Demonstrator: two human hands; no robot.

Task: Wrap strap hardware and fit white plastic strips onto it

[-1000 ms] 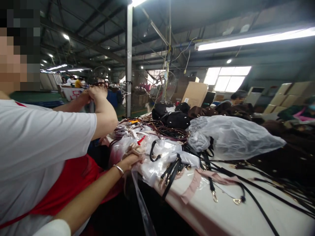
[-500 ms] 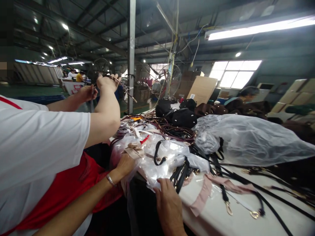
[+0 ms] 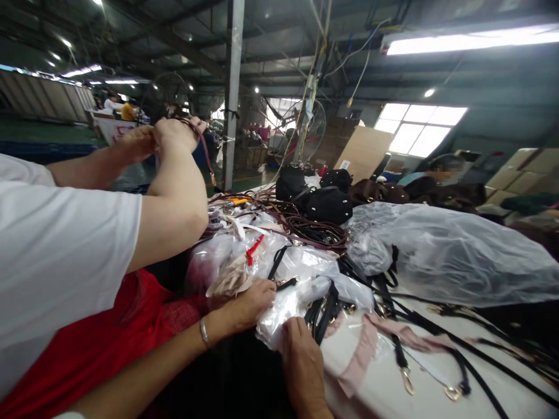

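At the near edge of the table, a clear plastic bag lies between my hands. My left hand, with a silver bracelet at the wrist, has its fingers curled closed on the bag's left side, beside a black strap. On the bag's near right edge, my right hand is closed, its fingertips partly hidden. Black straps with metal clips lie just beyond that hand. A bunch of beige cloth strips and a red strip rest on the plastic to the left.
Close on my left, a co-worker in a white sleeve holds up a brown strap. Tangled brown straps, black bags and a large translucent plastic sack cover the table's far side. A pink strip lies at right.
My left hand has left the beige cloth strips and come right and nearer, onto the plastic bag. My right hand stays at the bag's edge. The co-worker's arms have shifted left in view.
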